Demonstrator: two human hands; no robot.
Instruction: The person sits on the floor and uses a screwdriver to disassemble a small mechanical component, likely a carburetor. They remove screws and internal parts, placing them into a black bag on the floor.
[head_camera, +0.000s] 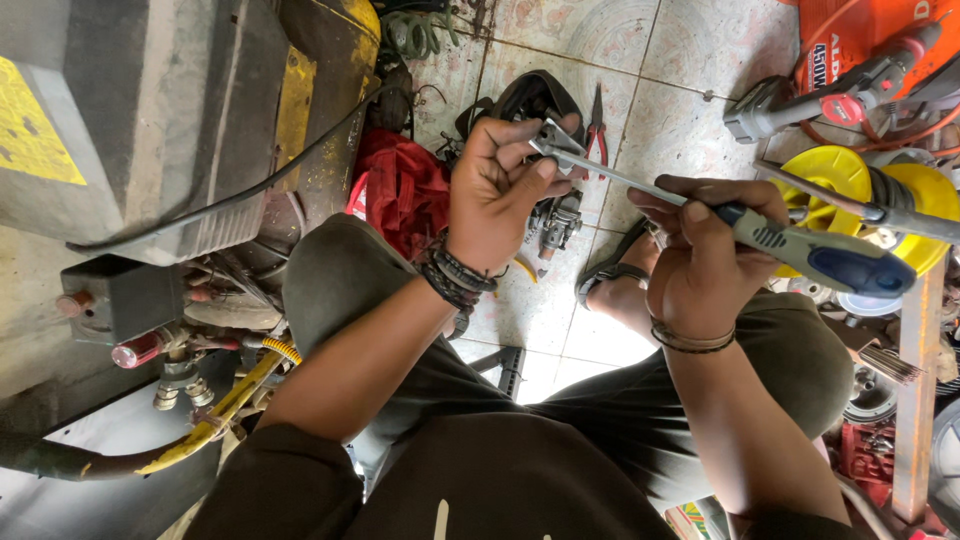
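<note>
Pale patterned floor tiles (690, 60) under me, daylight on them. Big grey-and-yellow metal machine (150, 110) at my left, yellow cable reel (835, 175) at my right, red cloth (405, 195) ahead.

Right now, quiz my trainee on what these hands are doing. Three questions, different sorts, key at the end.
1. True or false: the right hand holds a screwdriver by its grey and blue handle.
2. What does the left hand grip? A) a hammer B) a small metal part C) a cloth
3. Fill in: the red-handled pliers lie on the tiled ____.

Key:
1. True.
2. B: the small metal part, with the screwdriver's shaft reaching to it.
3. Floor.
</note>
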